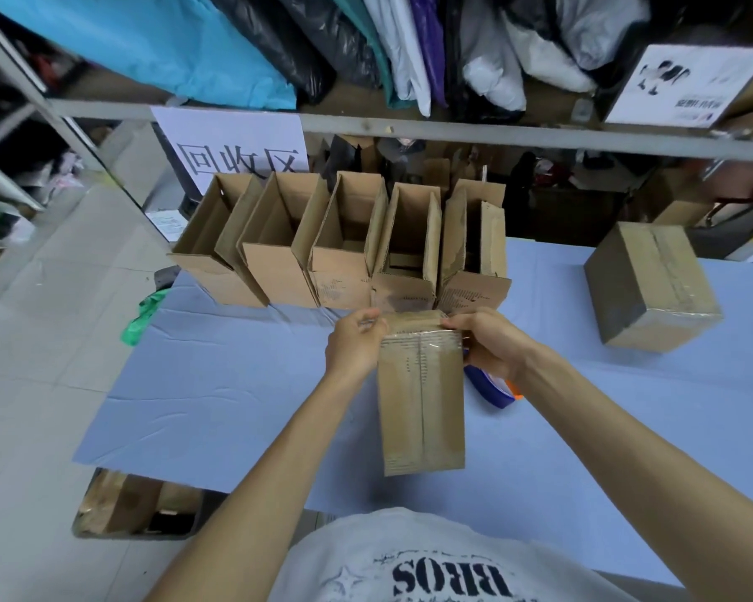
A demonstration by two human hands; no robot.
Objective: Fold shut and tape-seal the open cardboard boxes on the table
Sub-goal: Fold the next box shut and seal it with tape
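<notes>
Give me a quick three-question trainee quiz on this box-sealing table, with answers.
1. How many open brown cardboard boxes stand in the row at the far edge of the blue-covered table?
2. True or false: both the left hand and the right hand hold the taped brown cardboard box.
3. The separate sealed cardboard box lies on the table's: A) left side, B) right side, C) near edge?
Key: 1) five; 2) true; 3) B.

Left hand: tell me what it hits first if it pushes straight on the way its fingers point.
Its grip is on the taped box. Past that far edge, the left hand would likely meet the fourth open box from the left, though the gap is unclear.
</notes>
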